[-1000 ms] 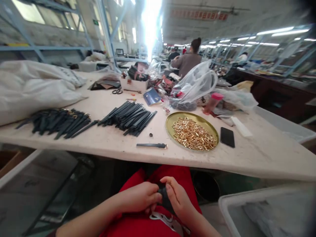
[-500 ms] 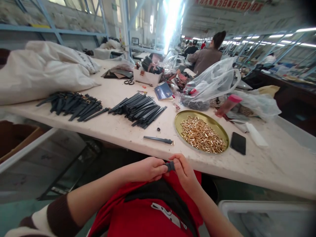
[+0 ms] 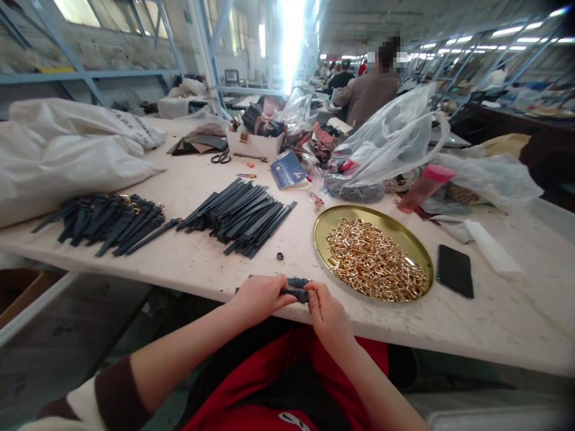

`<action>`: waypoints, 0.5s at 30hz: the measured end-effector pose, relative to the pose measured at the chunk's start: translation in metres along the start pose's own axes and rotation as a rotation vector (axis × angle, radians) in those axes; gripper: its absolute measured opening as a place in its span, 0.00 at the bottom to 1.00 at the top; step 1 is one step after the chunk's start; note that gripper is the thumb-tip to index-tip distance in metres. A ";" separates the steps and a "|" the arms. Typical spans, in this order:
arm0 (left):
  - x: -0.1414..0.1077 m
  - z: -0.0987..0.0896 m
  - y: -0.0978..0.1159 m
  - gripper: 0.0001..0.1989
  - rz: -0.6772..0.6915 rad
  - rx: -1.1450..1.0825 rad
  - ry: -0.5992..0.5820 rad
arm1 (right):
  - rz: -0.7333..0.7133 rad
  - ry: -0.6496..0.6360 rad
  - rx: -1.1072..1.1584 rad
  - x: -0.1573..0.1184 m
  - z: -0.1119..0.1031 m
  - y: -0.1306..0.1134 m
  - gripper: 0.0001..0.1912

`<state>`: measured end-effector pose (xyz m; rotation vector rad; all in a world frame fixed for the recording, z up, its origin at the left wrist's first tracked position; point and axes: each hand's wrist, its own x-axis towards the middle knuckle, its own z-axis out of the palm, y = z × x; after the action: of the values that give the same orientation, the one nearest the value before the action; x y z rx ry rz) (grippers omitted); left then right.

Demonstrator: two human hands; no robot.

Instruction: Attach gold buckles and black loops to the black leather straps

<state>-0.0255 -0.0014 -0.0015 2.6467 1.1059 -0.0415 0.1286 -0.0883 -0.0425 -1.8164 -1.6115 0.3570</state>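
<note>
Over the front edge of the pale table, my left hand (image 3: 263,295) pinches a dark strap (image 3: 296,295) whose tail extends left behind the hand. My right hand (image 3: 324,305) grips the same strap near its right end. Just behind it lies another dark strap (image 3: 298,281) on the table, partly covered by my left hand. A pile of flat dark strips (image 3: 242,215) is farther back. Buckled straps (image 3: 105,222) are heaped at the left. To the right, a round gold tray (image 3: 320,230) bears many small gold buckles (image 3: 375,260).
A black phone (image 3: 455,270) and pink-capped bottle (image 3: 424,188) are on the right. White sacks (image 3: 67,152) fill the back left. Behind are scissors (image 3: 221,157), a blue booklet (image 3: 288,170), clear plastic bags (image 3: 390,143) and a seated person (image 3: 371,96).
Both hands have moved from in front of the lap up to the table edge with the strap, beside the one lying there. The view has shifted, and the table appears closer.
</note>
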 end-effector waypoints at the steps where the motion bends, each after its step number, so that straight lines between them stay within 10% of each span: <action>1: 0.008 0.002 -0.004 0.16 0.024 0.064 0.040 | -0.003 -0.004 -0.106 0.009 0.001 0.004 0.15; 15: 0.032 0.011 -0.015 0.04 0.253 0.284 0.111 | -0.054 0.013 -0.195 0.023 0.017 0.062 0.20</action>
<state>-0.0126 0.0285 -0.0203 3.0572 0.8407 -0.0019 0.1705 -0.0614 -0.0896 -1.9096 -1.7333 0.1674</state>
